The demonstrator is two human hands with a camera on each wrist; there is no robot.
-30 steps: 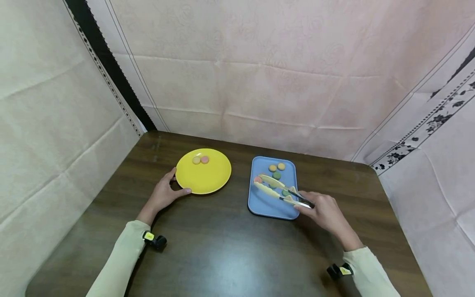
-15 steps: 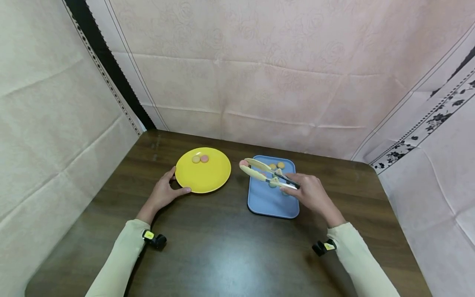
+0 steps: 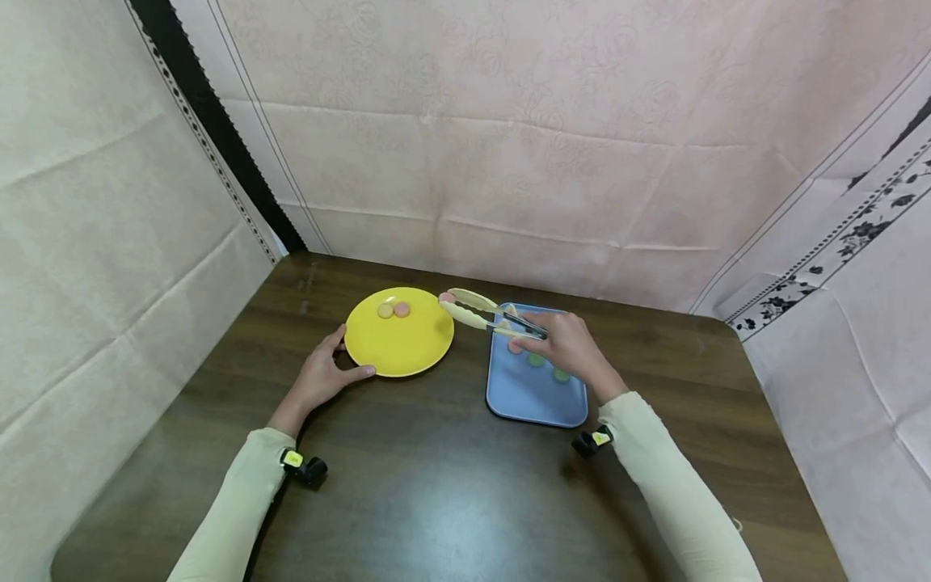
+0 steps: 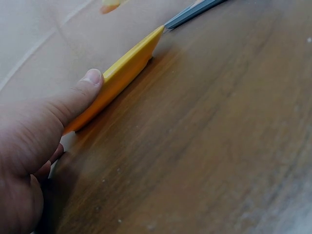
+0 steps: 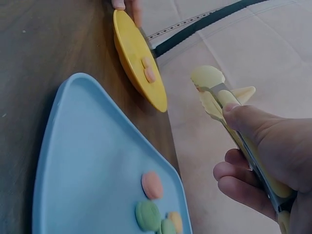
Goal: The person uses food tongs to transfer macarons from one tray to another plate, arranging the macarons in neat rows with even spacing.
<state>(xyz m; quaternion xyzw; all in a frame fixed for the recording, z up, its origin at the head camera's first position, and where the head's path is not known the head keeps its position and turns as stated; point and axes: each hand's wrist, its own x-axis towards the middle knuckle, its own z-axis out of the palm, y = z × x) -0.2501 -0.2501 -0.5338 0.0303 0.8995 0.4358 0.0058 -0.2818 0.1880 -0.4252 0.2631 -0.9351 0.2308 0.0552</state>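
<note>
My left hand holds the near-left edge of a yellow plate. In the left wrist view its thumb lies on the plate's rim. My right hand grips pale-yellow-tipped tongs above the back of a blue tray. Between the tong tips is a pink macaron, held over the plate's right edge. On the plate sit a yellow macaron and a pink macaron, side by side. The right hand and tongs hide part of the tray.
On the tray lie another pink macaron, green macarons and a yellow macaron. Plate and tray stand apart on a dark wooden table. Pale cloth hangs behind the table and at both sides.
My right hand has carried the tongs and the pink macaron from over the tray, leftward and away from me, to the plate's right edge. The left hand stays on the plate.
</note>
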